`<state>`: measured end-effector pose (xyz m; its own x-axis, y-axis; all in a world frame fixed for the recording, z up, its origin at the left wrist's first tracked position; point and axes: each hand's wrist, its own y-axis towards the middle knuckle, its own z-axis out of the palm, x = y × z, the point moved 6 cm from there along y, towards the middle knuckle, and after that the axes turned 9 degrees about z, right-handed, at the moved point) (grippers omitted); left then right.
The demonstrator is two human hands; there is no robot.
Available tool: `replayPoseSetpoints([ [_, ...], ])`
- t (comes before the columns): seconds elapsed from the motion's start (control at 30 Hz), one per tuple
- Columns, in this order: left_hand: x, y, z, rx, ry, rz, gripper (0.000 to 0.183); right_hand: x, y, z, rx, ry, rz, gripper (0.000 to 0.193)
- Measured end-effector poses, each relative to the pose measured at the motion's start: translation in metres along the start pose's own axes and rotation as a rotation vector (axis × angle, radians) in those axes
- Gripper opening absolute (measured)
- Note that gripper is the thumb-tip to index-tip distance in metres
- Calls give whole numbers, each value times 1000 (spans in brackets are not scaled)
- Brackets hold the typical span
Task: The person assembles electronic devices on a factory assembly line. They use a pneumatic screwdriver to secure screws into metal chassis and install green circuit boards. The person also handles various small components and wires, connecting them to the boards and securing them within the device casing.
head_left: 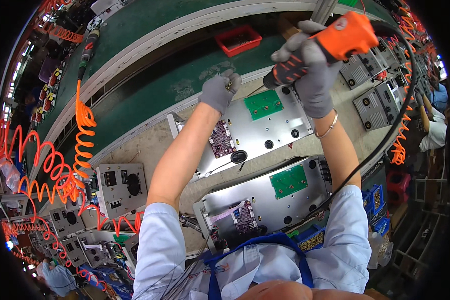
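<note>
My right hand, in a grey glove, grips an orange and black power screwdriver with a black cable. Its thin bit points left, toward my left hand. That hand, also gloved, is closed, with small brass-coloured pieces showing at its fingertips; their kind is too small to tell. Below both hands lies a silver metal chassis carrying a green circuit board and a purple circuit board. Nearer to me rests a second chassis with a similar green board and purple board.
A red tray of small parts sits beyond the chassis. Blue bins of brass-coloured parts stand near my body. Orange coiled hoses hang at left, one with a hanging driver. More metal units line both sides; other people work farther off.
</note>
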<state>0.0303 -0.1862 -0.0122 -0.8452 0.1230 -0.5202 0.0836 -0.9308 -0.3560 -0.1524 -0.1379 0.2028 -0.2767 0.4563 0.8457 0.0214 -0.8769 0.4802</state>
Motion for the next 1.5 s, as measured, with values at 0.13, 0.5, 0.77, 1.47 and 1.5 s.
replayPoseSetpoints([
  [0.13, -1, 0, 1, -23, -12, -4, 20, -14, 0, 13, 25, -76, 26, 38],
  [0.5, -8, -4, 4, 17, 278, 63, 18, -16, 0, 23, 79, -19, -7, 28],
  [0.77, -8, -4, 3, 57, 168, 114, 22, -25, 25, 43, 130, -119, 130, 26],
  [1.47, 1, -30, 32, 170, 130, -88, 19, 62, 12, -20, 99, 306, -269, 47],
  [1.5, 3, -28, 35, 220, 49, -138, 19, 62, 11, -23, 100, 321, -270, 47],
])
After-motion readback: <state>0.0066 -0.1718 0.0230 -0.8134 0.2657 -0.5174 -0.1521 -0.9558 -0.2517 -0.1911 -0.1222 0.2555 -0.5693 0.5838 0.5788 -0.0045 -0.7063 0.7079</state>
